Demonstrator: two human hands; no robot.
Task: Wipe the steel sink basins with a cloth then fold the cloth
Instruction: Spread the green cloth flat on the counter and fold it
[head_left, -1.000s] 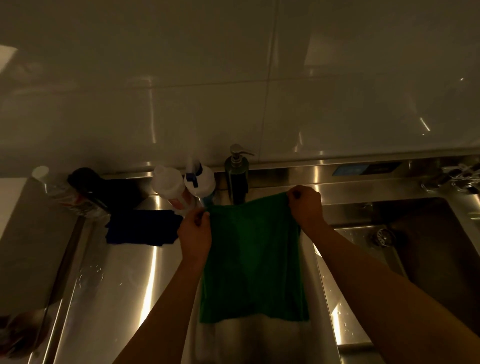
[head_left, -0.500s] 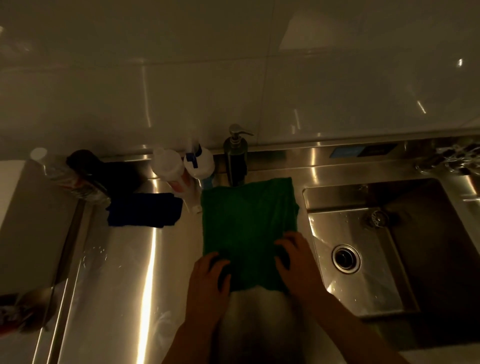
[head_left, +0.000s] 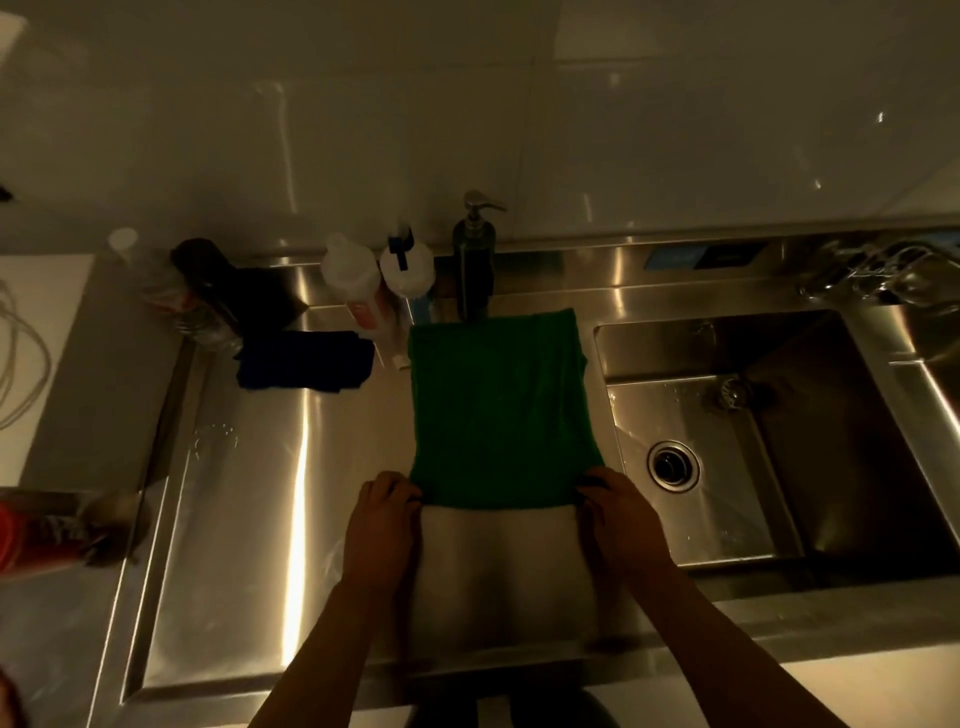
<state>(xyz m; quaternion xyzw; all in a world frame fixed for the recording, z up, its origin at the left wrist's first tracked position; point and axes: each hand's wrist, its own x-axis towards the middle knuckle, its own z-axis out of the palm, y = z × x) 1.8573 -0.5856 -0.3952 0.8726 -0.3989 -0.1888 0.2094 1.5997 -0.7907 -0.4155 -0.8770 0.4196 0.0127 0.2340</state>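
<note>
A green cloth (head_left: 498, 410) lies flat on the steel surface between the two basins, its far edge near the soap dispenser. My left hand (head_left: 384, 525) pinches the cloth's near left corner and my right hand (head_left: 621, 519) pinches its near right corner. The right sink basin (head_left: 831, 467) has a round drain (head_left: 672, 465). The shallow left basin (head_left: 249, 519) stretches away to the left of the cloth.
A soap dispenser (head_left: 472, 260), two white bottles (head_left: 379, 275) and dark bottles (head_left: 208, 291) line the back ledge. A dark blue cloth (head_left: 306, 361) lies left of the green one. The faucet (head_left: 883, 270) is at the far right. A red object (head_left: 31, 535) sits at the left edge.
A second ago both hands held the cloth up by its top corners. They laid it flat, smoothed its near part, and now grip the near corners at the cloth's front edge.
</note>
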